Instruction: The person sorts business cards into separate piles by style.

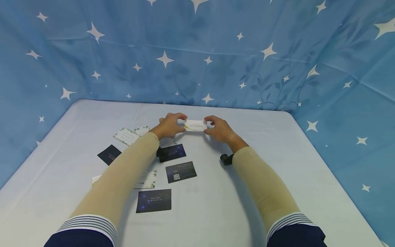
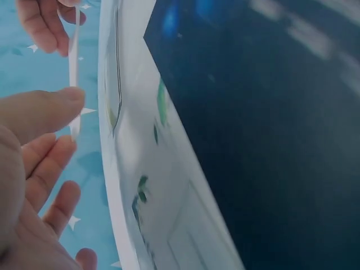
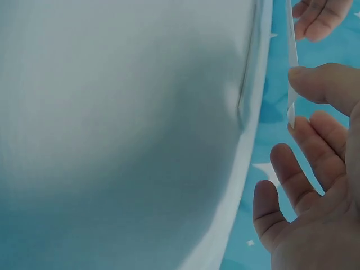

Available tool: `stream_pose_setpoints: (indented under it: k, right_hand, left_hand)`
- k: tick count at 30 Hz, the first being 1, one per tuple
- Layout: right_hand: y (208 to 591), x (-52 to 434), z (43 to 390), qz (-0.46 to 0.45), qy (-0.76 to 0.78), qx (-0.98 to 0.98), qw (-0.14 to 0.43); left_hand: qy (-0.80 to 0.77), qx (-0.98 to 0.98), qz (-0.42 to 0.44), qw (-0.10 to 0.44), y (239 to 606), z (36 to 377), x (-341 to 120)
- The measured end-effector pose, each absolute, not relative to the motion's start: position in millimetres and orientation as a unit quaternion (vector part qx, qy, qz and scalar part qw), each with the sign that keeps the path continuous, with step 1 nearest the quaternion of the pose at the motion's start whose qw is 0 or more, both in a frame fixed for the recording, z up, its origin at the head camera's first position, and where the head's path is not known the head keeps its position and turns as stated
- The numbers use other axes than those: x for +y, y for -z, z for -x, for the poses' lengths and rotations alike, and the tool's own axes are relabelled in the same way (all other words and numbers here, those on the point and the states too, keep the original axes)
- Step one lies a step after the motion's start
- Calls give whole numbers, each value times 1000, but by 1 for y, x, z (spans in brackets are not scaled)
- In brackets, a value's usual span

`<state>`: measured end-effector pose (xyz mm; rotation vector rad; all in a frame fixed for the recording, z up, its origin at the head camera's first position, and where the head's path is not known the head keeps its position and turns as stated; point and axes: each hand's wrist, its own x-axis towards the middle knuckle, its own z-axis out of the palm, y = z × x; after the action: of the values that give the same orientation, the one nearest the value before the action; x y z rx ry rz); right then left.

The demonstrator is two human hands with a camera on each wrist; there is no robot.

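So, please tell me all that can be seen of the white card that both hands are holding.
The white card is a small, thin rectangle that looks like paper or card stock, with a faint yellow-green print on its face. It is lifted above the table, lying about level with its long side running left to right. The left hand pinches its left end and the right hand its right end. From the wrist views it shows only as a thin white edge between thumb and fingers.

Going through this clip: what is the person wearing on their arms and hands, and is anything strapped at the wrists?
Both forearms are covered by snug beige sleeves. At the upper arms sit white cuffs with thin dark stripes over navy fabric. The left hand and right hand are bare, with no gloves or rings visible. A small black device sits at the right wrist, and another dark one shows under the left wrist.
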<state>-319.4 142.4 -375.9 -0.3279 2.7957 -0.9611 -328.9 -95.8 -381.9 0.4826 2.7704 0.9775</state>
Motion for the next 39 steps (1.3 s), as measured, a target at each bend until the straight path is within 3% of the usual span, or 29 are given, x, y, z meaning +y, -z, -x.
stream_pose_setpoints:
  k: [39]
  right_hand:
    - [392, 144, 334, 85, 291, 946, 112]
  left_hand:
    - [-278, 946, -104, 130, 391, 342, -74]
